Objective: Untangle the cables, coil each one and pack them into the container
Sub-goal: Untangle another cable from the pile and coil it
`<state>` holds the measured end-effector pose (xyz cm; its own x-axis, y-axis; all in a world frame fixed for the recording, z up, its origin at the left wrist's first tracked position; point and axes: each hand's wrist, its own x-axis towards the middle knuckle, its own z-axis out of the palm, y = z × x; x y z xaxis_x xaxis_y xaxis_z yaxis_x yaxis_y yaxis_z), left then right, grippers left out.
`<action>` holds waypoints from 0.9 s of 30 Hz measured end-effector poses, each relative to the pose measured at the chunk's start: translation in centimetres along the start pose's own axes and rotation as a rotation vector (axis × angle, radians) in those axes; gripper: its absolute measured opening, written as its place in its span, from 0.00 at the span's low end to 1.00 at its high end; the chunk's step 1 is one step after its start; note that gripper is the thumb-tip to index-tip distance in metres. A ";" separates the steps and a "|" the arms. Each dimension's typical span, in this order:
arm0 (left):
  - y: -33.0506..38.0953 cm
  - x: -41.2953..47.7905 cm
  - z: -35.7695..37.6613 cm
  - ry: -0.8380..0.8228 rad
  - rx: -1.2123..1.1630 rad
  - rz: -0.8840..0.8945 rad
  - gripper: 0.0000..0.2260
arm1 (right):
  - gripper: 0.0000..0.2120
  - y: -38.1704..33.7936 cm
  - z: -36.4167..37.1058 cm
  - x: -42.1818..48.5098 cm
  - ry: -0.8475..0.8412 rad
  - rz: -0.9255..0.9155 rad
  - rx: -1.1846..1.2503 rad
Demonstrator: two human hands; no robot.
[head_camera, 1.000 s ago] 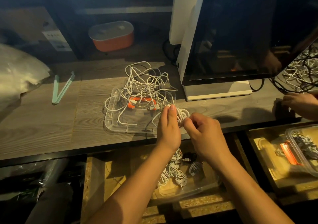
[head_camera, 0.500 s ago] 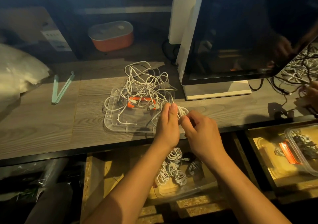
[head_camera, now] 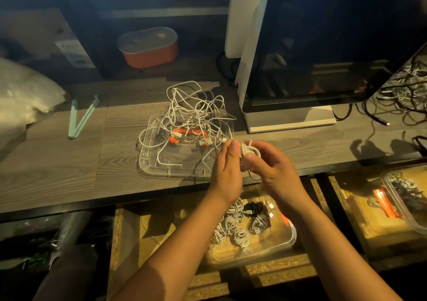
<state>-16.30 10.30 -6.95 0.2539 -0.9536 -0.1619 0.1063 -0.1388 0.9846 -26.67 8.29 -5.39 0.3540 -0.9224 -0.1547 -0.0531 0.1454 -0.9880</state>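
Observation:
A tangle of white cables [head_camera: 193, 113] lies on a clear plastic lid [head_camera: 152, 159] with an orange clip [head_camera: 175, 136] on the wooden table. My left hand [head_camera: 227, 166] and my right hand [head_camera: 269, 164] hold a small coil of white cable [head_camera: 250, 150] between them at the table's front edge. The left fingers stand straight against the coil; the right thumb and fingers pinch it. Below the table, a clear container [head_camera: 286, 243] holds several coiled white and black cables [head_camera: 233, 231].
A white monitor [head_camera: 323, 46] stands at the right, with a second cable pile [head_camera: 406, 85] beside it. An orange box with a grey lid [head_camera: 149, 46], a green clip [head_camera: 80, 118] and a white bag [head_camera: 23, 97] lie to the left. Another container [head_camera: 409, 199] sits low right.
Both hands have kept working the white coil and shifted slightly toward me. Another person's hand at the right edge has left the view.

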 end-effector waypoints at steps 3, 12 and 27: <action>0.3 -0.1 0.2 0.040 0.024 0.027 0.13 | 0.16 0.2 0.0 -0.2 0.015 0.011 0.006; -0.4 0.0 -0.1 -0.012 0.282 0.113 0.16 | 0.06 -0.6 -1.8 0.9 -0.020 0.399 0.257; -2.3 0.1 -1.4 0.210 0.015 -0.270 0.38 | 0.19 1.7 1.3 0.9 -0.068 0.370 0.356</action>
<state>-15.19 10.83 -9.30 0.4109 -0.8064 -0.4253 0.1827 -0.3841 0.9050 -25.22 8.22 -7.16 0.4319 -0.7628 -0.4812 0.1310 0.5810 -0.8033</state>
